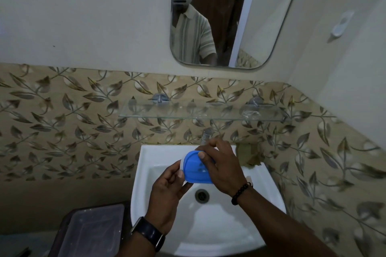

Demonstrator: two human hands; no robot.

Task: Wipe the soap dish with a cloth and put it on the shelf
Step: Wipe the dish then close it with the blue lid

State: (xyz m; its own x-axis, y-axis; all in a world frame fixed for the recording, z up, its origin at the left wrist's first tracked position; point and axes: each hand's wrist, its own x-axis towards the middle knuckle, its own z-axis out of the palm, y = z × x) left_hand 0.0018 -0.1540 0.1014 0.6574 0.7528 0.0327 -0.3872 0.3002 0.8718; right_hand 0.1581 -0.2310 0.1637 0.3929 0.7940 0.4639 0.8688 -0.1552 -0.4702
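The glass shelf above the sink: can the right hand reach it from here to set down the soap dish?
Probably yes. The right hand holds the blue soap dish with the left hand over the sink, just below the glass shelf. Only the tap stands between them, and the shelf looks bare.

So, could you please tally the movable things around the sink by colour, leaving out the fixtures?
Blue: 1, the soap dish, held over the sink by the left hand and right hand
Brownish: 1, the cloth on the sink's back corner
Clear: 1, the lidded container on the left
Total: 3
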